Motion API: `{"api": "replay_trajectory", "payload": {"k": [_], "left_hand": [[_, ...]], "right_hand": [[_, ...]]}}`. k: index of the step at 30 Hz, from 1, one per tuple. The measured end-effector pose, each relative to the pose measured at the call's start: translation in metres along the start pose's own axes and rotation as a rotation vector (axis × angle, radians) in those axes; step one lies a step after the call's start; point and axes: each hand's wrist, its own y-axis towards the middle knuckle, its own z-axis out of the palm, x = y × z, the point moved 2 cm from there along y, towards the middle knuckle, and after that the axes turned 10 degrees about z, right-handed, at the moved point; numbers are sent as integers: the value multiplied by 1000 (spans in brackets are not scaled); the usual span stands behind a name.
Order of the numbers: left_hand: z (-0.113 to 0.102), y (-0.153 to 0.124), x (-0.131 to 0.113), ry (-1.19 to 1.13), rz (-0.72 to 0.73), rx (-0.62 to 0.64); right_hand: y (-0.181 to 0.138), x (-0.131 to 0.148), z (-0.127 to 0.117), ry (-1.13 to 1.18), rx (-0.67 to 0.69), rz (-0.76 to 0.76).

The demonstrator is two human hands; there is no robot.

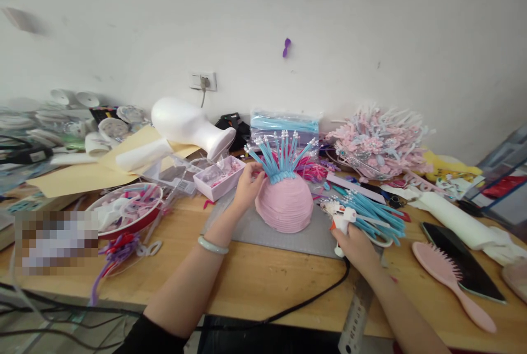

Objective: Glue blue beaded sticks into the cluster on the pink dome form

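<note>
A pink ribbed dome (pixel 284 208), wound in rows like a cap, stands on a grey cutting mat (pixel 242 228). Blue fuzzy stems (pixel 278 159) tipped with white beads fan up from its top. At the dome's upper left, my left hand (pixel 249 183) has its fingers bent against the outermost blue stem, partly hidden behind it. To the right of the dome, my right hand (pixel 358 247) is wrapped round a white hot glue gun (pixel 341 228) with an orange trigger, its nozzle pointing left. Behind the glue gun lies a bundle of loose blue stems (pixel 379 217) with beaded tips.
A white foam head (pixel 185 121) lies behind a pink box (pixel 218 178). A red-rimmed basket (pixel 154 222) stands left. Pink decorated stems (pixel 374 145) pile up at the back right. A hairbrush (pixel 438 260), dark tablet (pixel 465 266) and steel ruler (pixel 356 315) lie right. The gun's cord (pixel 313 299) crosses the table front.
</note>
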Motion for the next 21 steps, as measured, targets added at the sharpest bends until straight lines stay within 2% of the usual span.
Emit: {"api": "replay_trajectory", "payload": {"k": [6,11,15,21], "left_hand": [[-13,21,-1,-32,-44,-116],[-28,48,-11,59,-142,-82],[-35,71,-22,198,-176,120],[-32,95,-35,396,-33,344]], "right_hand": [[-1,1,-1,-25,-2,8],[-3,3,-3,-33,-13,4],[-3,3,-4,-29,-6,0],[-2,2,-3,-38,-12,-2]]}}
